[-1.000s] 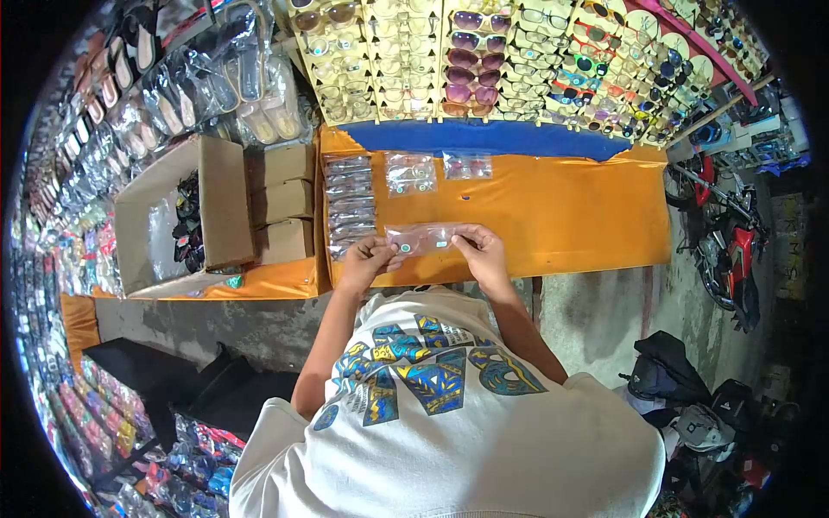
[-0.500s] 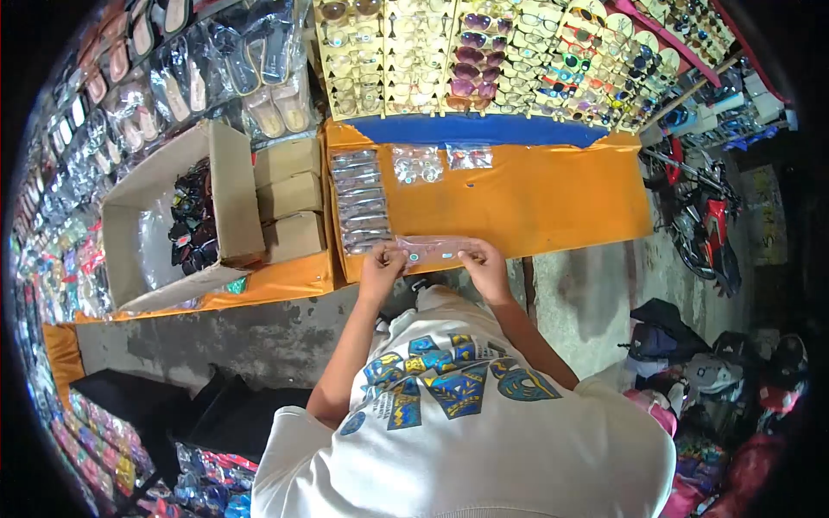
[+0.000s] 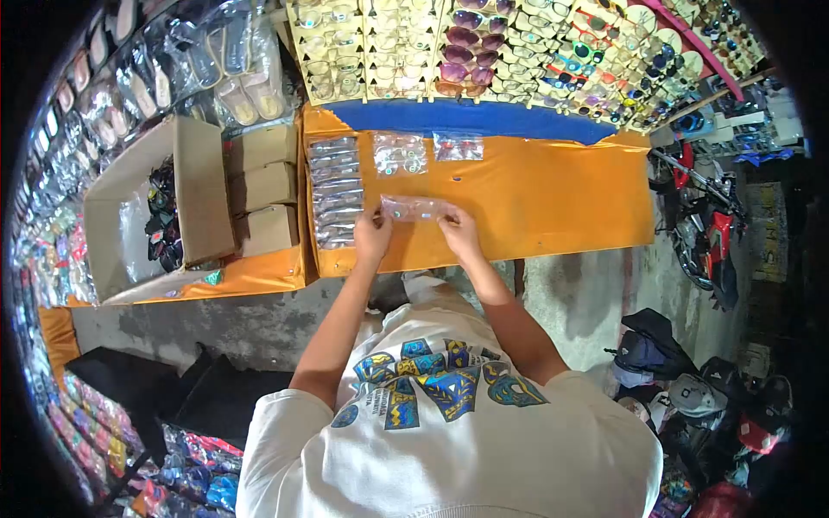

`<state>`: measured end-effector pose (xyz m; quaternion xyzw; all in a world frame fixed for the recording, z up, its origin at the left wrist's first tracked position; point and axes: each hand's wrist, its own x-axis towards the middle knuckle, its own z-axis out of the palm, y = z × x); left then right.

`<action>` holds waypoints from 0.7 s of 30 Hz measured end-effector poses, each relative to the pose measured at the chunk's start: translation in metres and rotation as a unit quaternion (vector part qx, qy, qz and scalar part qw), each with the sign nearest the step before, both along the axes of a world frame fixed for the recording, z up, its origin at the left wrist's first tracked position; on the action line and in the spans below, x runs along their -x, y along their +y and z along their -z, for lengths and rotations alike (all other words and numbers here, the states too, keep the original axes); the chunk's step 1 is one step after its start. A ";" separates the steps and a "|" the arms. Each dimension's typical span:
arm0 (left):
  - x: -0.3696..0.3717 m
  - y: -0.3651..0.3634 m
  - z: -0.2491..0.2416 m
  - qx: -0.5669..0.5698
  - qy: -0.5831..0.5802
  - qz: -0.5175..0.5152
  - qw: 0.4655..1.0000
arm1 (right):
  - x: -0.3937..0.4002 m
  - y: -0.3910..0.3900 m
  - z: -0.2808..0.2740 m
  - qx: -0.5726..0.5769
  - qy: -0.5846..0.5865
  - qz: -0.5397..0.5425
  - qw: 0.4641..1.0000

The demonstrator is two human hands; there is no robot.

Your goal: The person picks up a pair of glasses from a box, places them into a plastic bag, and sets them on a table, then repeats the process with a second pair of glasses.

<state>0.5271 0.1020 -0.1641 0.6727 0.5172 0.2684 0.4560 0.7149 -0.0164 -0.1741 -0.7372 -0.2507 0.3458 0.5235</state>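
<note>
Between my two hands a pair of glasses in a clear plastic sleeve is held flat over the orange-covered table. My left hand pinches its left end, and my right hand pinches the right end. Left of my left hand lies a column of several plastic-wrapped glasses, stacked one below the other. Farther back are a clear packet of glasses and a smaller clear packet with red bits.
An open cardboard box with dark items stands left, beside smaller brown boxes. Racks of sunglasses rise behind the table. Wrapped sandals hang at back left. A red motorcycle and caps are at right.
Both hands have moved forward over the table, carrying the sleeved glasses away from the front edge toward the clear packets. The view has shifted slightly.
</note>
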 end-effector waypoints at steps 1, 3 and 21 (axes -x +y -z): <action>-0.008 0.008 0.006 0.044 -0.023 0.001 0.999 | -0.011 0.012 0.007 -0.014 -0.036 -0.032 0.999; -0.022 0.019 0.022 0.015 -0.002 -0.013 1.000 | -0.030 0.036 0.024 -0.016 -0.042 -0.054 0.998; -0.064 0.073 0.119 0.018 0.064 -0.051 0.997 | -0.080 0.110 0.100 0.056 -0.033 -0.150 0.986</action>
